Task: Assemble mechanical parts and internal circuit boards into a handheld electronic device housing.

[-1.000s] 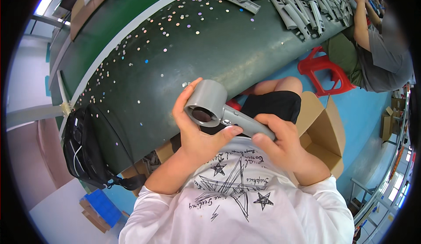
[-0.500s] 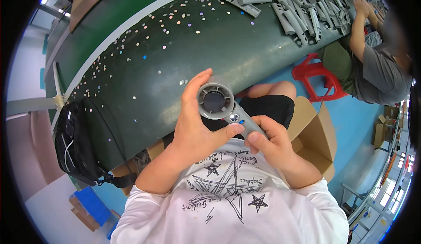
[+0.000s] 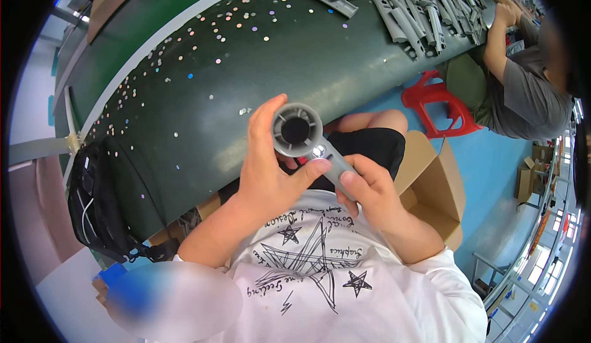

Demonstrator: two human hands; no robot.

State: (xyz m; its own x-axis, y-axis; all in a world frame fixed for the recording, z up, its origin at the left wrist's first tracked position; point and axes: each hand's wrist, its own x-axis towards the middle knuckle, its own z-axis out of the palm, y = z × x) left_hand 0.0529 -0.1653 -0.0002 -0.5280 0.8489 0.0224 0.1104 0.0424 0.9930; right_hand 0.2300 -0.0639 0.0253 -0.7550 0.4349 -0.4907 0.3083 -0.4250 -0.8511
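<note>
Between my two hands is a grey hair dryer (image 3: 334, 167), with a round spoked barrel facing up and a straight handle slanting down to the right. My left hand (image 3: 261, 169) cups the barrel's left side, its thumb pressed near the neck. Around the lower handle close the fingers of my right hand (image 3: 371, 196), thumb on top. A small shiny spot and a bit of red show near the neck. The handle's lower end is hidden by my right hand.
A dark green table (image 3: 234, 84) carries scattered small round discs and a heap of grey handle-shaped shells (image 3: 418, 16). A black bag (image 3: 92, 201) lies at left. On the right are an open cardboard box (image 3: 431, 201), a red stool (image 3: 440, 106) and a seated co-worker (image 3: 529, 96).
My hands have turned the hair dryer slightly, so its barrel faces differently and the blue spot on the handle no longer shows. Both hands keep their grip.
</note>
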